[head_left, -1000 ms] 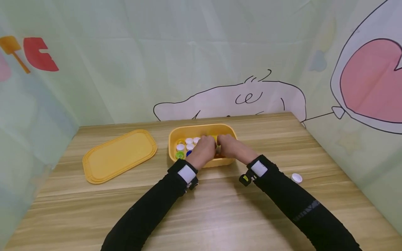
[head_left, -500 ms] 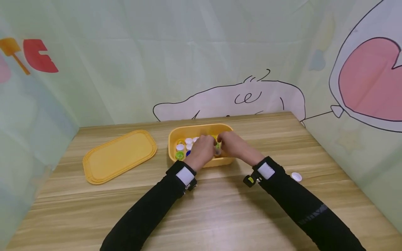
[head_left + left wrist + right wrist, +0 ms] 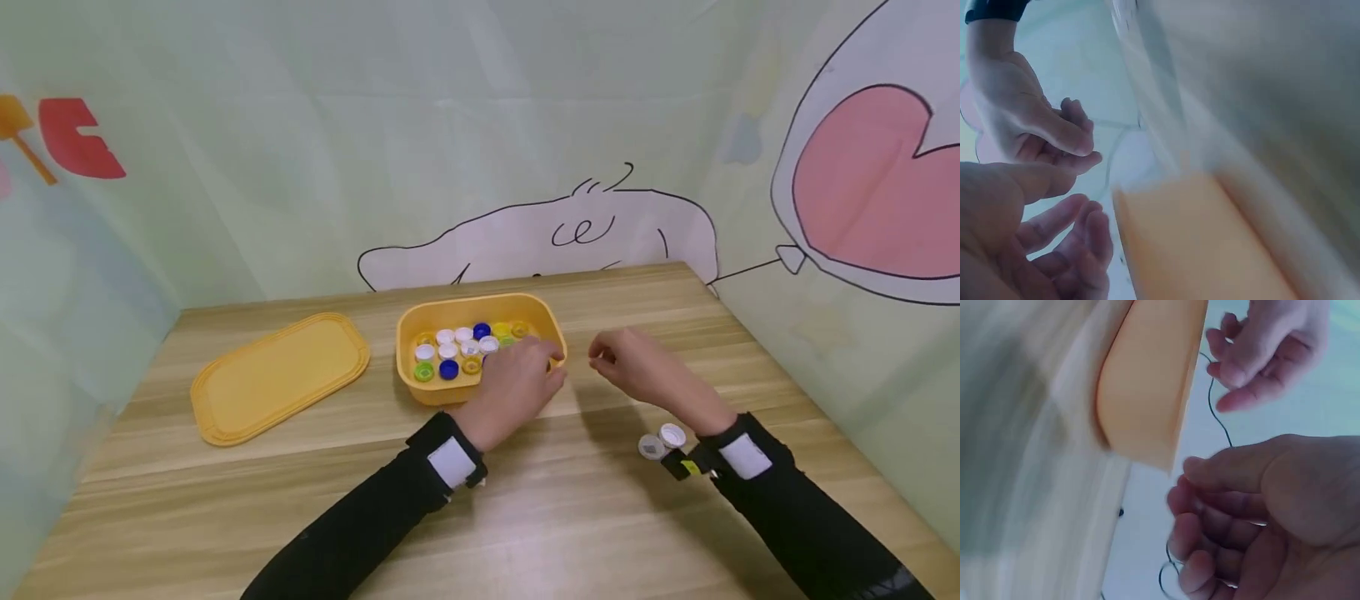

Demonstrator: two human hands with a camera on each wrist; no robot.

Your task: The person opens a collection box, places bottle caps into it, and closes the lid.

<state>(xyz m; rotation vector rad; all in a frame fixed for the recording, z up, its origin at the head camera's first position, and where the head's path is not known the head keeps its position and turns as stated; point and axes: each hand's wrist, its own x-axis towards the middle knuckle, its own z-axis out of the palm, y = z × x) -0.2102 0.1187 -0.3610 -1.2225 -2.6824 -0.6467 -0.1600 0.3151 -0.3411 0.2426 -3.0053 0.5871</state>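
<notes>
My left hand (image 3: 517, 379) is over the front right part of a yellow plastic box (image 3: 420, 392), fingers loosely bent and holding nothing visible. Just right of the box, my right hand (image 3: 637, 367) hovers above the table; its thumb and fingertips lie close together with nothing seen between them. Several bottle caps lie in the box, among them a white cap (image 3: 424, 352), a blue cap (image 3: 448, 369), a green cap (image 3: 423, 372) and a yellow cap (image 3: 471, 365). The left hand hides part of the contents. In the left wrist view, the box wall (image 3: 1204, 244) is blurred.
A flat yellow lid (image 3: 281, 375) lies on the wooden table (image 3: 525, 517) left of the box. Two white caps, a ridged cap (image 3: 672, 435) and a flat cap (image 3: 651, 447), lie near my right wrist. A printed curtain (image 3: 375, 150) stands behind the table.
My right hand has left the box and moved to the right. The left hand has shifted right and nearer the box's front rim. More caps show inside, and a second white cap shows on the table.
</notes>
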